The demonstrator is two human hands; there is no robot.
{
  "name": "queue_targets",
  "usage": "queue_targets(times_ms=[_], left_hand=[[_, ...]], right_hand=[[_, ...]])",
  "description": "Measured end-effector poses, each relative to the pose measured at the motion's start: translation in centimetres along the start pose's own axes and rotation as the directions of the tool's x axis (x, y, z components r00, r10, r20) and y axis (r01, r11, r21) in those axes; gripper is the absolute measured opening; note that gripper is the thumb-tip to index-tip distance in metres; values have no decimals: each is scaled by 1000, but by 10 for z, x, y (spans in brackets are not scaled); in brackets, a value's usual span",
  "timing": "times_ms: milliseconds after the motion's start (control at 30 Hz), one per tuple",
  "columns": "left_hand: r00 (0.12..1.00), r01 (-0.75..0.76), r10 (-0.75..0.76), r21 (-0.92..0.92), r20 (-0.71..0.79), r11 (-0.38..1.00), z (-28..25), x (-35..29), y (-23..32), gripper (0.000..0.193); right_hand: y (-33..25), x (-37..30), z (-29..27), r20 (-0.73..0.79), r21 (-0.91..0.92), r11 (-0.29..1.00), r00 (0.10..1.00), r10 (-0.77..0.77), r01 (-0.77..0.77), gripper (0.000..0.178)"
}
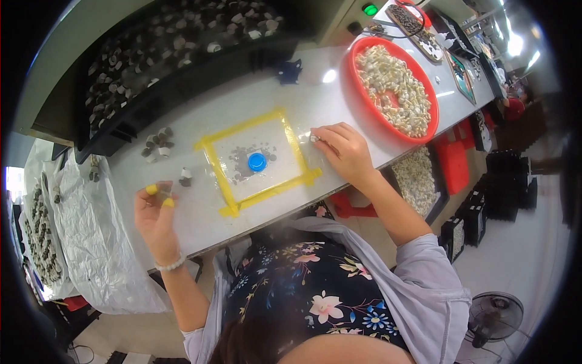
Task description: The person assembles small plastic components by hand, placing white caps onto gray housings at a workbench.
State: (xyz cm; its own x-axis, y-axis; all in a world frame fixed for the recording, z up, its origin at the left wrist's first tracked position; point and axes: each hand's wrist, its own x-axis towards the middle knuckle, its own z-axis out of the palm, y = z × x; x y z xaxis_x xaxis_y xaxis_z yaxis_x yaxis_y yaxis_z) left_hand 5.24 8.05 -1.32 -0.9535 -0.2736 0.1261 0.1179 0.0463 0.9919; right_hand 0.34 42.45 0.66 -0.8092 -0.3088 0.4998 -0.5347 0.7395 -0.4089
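Yellow covers sit on the thumb and a fingertip of my left hand, which pinches a small grey-brown piece above the table's left part. My right hand has its fingertips closed on a small white piece, just right of a square of yellow tape. Inside the square stands a small round blue cap, with grey smudges around it. Between my left hand and the tape lies a grey-and-white piece. Farther back is a loose cluster of similar pieces.
A red oval basin full of small white pieces stands at the right. Behind the table is a large black tray of grey-and-white pieces. Plastic sheeting hangs over the left side. A dark blue scrap lies at the back.
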Motion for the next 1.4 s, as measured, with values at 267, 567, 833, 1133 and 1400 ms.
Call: queue_targets(times_ms=[267, 567, 833, 1133, 1400], left_hand=[[859, 512, -336, -650, 386, 561, 51, -34, 24, 34], [837, 540, -309, -589, 452, 601, 72, -42, 18, 26], [844, 529, -280, -626, 456, 573, 77, -44, 9, 29], [838, 536, -296, -589, 459, 605, 75, -46, 6, 34], [839, 538, -294, -617, 457, 575, 75, -46, 7, 36]], right_hand=[[-13, 4, 12, 50, -56, 974, 975, -218, 220, 22], [-20, -6, 10, 106, 73, 987, 983, -150, 143, 23], [-30, 3, 4, 232, 98, 995, 972, -31, 8, 22], [-48, 36, 19, 305, 296, 955, 944, -128, 33, 22], [-56, 51, 26, 360, 207, 956, 893, -272, 208, 15]])
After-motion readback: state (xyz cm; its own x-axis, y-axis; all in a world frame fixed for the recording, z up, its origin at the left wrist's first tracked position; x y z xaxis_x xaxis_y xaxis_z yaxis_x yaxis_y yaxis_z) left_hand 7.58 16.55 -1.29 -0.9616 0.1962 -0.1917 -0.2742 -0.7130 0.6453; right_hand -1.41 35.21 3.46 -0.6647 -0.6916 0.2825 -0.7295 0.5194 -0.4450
